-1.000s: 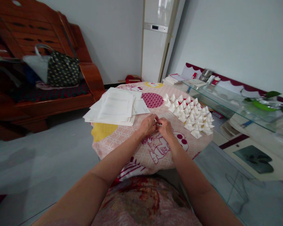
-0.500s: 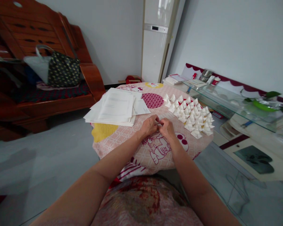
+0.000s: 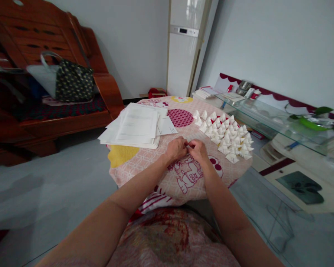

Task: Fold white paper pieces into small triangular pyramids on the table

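Over the middle of the round table, my left hand (image 3: 178, 148) and my right hand (image 3: 197, 150) meet at the fingertips. Both have curled, closed fingers, pinched on something small. Only a pale sliver shows between them, and its kind is mostly hidden by the fingers. To the left lies a stack of white paper sheets (image 3: 137, 124), the top ones bearing faint print. On the right of the cloth stand several small folded white paper pieces (image 3: 225, 133) with pointed tips, packed close in rows. One folded piece (image 3: 232, 158) sits at their near edge.
A patterned pink tablecloth (image 3: 156, 167) covers the table. Along the right runs a glass-topped cabinet (image 3: 272, 120) with a green-leaved plant (image 3: 314, 122) and a pile of papers (image 3: 204, 92). A wooden bench (image 3: 83, 122) with bags stands left; a tall white air conditioner (image 3: 182, 55) is behind.
My hands stay together in nearly the same place, with only a slight shift of the fingers. The paper stack and folded pieces have not moved.
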The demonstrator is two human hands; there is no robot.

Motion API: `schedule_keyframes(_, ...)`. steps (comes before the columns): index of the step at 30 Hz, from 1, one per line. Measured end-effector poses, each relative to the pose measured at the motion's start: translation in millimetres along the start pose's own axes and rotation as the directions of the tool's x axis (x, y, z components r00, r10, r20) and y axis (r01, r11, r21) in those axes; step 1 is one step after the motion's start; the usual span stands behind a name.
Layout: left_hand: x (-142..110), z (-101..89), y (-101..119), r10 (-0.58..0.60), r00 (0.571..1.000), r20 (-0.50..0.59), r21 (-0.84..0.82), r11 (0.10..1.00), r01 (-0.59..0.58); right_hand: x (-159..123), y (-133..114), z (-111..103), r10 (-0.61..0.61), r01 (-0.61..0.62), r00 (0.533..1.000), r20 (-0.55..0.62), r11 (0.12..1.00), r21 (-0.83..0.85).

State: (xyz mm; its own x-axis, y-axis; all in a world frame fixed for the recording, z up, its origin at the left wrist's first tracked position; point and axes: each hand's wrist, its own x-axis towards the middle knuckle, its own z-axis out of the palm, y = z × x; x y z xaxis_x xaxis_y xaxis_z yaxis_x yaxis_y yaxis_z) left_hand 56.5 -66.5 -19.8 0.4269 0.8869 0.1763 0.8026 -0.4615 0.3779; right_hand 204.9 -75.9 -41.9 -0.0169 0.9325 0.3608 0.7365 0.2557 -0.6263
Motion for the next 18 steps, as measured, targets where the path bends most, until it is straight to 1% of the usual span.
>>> schedule_keyframes(4,0.4,2.0,2.4,-0.016,1.0,0.011,0.06,0.998,0.016,-1.0,-1.6,0.8,0.004,-0.004,1.0,-0.005,1.0,-0.019)
schedule_keyframes(11,0.4,2.0,3.4,-0.018,1.0,0.012,0.061,0.998,0.018,-2.2,-5.5,0.6,0.056,-0.055,0.997,-0.057,0.998,0.014)
schedule_keyframes(14,-0.1,2.1,4.4,-0.025,1.0,0.008,0.064,0.998,0.025,-1.4,-6.2,-2.0,0.086,-0.081,0.995,-0.06,0.994,0.075)
schedule_keyframes(18,-2.7,1.1,5.5,-0.066,0.998,-0.015,0.065,0.996,0.067,0.2,-5.4,-6.2,0.13,-0.117,0.991,-0.04,0.964,0.24)
